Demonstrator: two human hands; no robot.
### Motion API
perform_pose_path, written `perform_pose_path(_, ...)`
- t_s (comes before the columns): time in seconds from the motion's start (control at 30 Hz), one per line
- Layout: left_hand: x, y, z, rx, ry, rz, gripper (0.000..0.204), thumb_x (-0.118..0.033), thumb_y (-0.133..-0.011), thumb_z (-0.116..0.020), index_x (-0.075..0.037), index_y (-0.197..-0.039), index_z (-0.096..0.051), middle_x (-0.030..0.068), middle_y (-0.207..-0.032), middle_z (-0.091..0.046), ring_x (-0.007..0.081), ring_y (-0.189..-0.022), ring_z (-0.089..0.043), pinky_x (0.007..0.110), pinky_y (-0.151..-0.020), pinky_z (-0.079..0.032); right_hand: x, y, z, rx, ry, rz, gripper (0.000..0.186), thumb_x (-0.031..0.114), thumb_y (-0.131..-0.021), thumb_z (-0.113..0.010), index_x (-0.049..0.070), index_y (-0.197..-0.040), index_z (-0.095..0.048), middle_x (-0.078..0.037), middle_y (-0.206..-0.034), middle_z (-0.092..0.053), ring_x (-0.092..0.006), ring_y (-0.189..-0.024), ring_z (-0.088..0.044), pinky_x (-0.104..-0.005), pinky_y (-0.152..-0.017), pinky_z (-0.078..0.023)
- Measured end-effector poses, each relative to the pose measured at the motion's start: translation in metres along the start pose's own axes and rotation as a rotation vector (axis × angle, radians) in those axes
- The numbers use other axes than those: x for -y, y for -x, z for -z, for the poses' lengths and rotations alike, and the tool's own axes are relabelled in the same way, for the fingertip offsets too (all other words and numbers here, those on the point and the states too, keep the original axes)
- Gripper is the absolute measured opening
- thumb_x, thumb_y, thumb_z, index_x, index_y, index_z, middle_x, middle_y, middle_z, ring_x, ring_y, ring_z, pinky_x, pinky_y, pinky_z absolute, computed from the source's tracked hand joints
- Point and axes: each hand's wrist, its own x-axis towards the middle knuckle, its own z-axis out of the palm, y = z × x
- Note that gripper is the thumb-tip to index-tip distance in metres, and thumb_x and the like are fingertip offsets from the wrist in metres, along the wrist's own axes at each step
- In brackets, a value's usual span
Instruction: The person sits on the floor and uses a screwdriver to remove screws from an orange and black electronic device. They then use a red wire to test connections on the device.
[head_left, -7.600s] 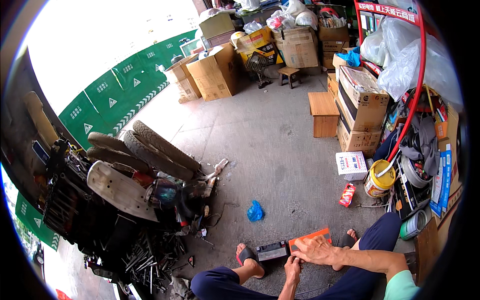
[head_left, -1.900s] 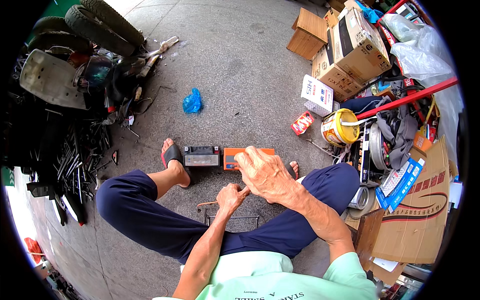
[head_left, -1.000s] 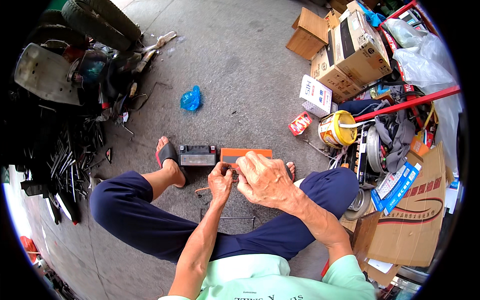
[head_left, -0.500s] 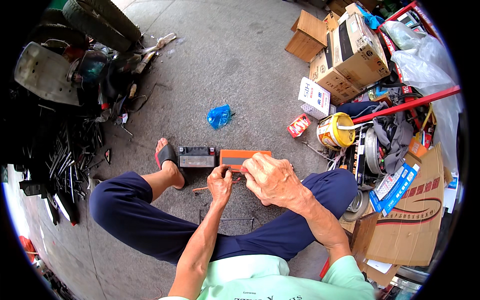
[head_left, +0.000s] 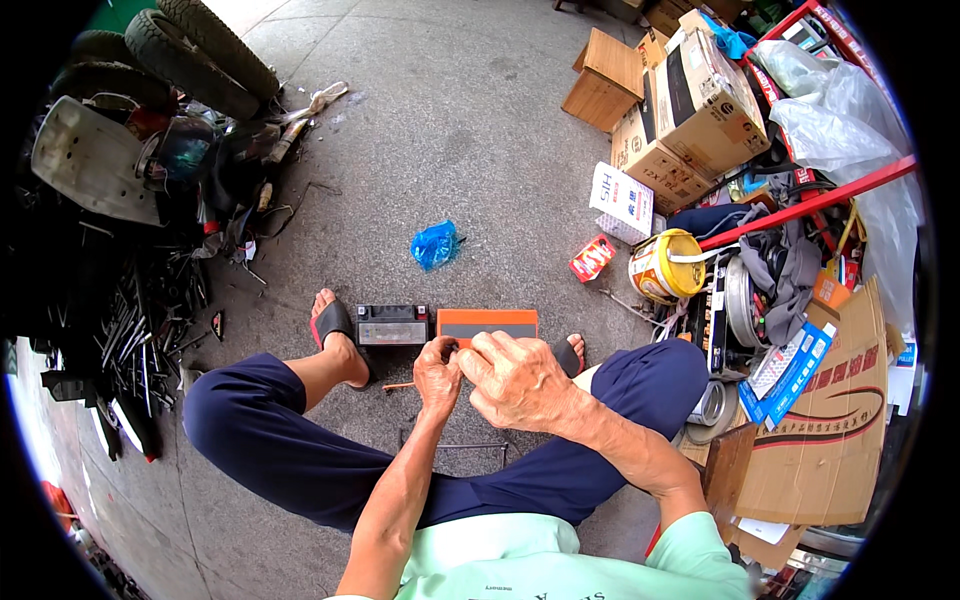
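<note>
My left hand point(head_left: 437, 378) and my right hand point(head_left: 522, 385) meet in front of me, both with closed fingers. Whatever lies between their fingertips is small and mostly hidden. Just beyond them on the ground stand a black battery point(head_left: 393, 326) with a grey label and, beside it, an orange block point(head_left: 487, 318) with a grey panel, partly covered by my right hand. To the left of my left hand a thin copper-coloured piece point(head_left: 399, 386) shows; I cannot tell whether it is held or lies on the ground.
A crumpled blue plastic bag point(head_left: 435, 245) lies farther out on the concrete. Scrap metal and tyres point(head_left: 190, 65) fill the left side. Cardboard boxes point(head_left: 690, 120), a yellow bucket point(head_left: 667, 267) and a red bar point(head_left: 810, 203) crowd the right. A thin metal frame point(head_left: 455, 445) sits between my legs.
My hands have come closer together, the right one moving left and slightly down. A reddish bit seen between them earlier is now hidden. The view has shifted a little.
</note>
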Motion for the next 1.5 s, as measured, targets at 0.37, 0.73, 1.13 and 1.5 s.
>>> perform_pose_path(0.37, -0.008, -0.001, 0.001, 0.021, -0.042, 0.006, 0.014, -0.009, -0.077, -0.062, -0.002, -0.089, -0.061, 0.0114, -0.080, -0.061, 0.0247, -0.070, -0.062, 0.034, -0.064, -0.049, 0.000, -0.003, -0.013, -0.103, 0.077, 0.058, 0.022, 0.017, -0.077, -0.067, 0.002, -0.088, -0.055, -0.009, -0.075, -0.052, -0.0207, -0.066, -0.059, -0.0311, -0.054, -0.048)
perform_pose_path(0.73, -0.006, -0.004, -0.003, 0.002, -0.052, -0.027, 0.014, -0.005, -0.075, -0.061, 0.000, -0.088, -0.061, 0.0117, -0.078, -0.061, 0.0236, -0.067, -0.061, 0.033, -0.063, -0.049, -0.007, -0.002, -0.018, -0.156, -0.003, 0.093, 0.029, 0.014, -0.076, -0.068, 0.001, -0.098, -0.055, -0.009, -0.079, -0.051, -0.0217, -0.063, -0.059, -0.0320, -0.053, -0.050)
perform_pose_path(1.13, -0.009, -0.005, -0.005, -0.001, 0.031, 0.057, 0.013, -0.006, -0.075, -0.061, 0.002, -0.086, -0.061, 0.0125, -0.079, -0.062, 0.0224, -0.068, -0.063, 0.033, -0.063, -0.050, -0.011, 0.001, -0.008, -0.097, 0.073, -0.065, 0.020, 0.011, -0.076, -0.068, 0.003, -0.088, -0.054, -0.008, -0.070, -0.051, -0.0227, -0.057, -0.058, -0.0322, -0.049, -0.048)
perform_pose_path(1.5, -0.046, 0.004, 0.021, -0.001, 0.610, 0.402, 0.013, 0.000, -0.077, -0.067, -0.001, -0.090, -0.063, 0.0027, -0.079, -0.061, 0.0066, -0.062, -0.057, 0.020, -0.053, -0.047, -0.042, 0.024, 0.054, -0.205, -0.319, -0.398, 0.013, 0.010, -0.084, -0.063, 0.002, -0.091, -0.055, -0.013, -0.079, -0.061, -0.0248, -0.066, -0.064, -0.0323, -0.056, -0.050)
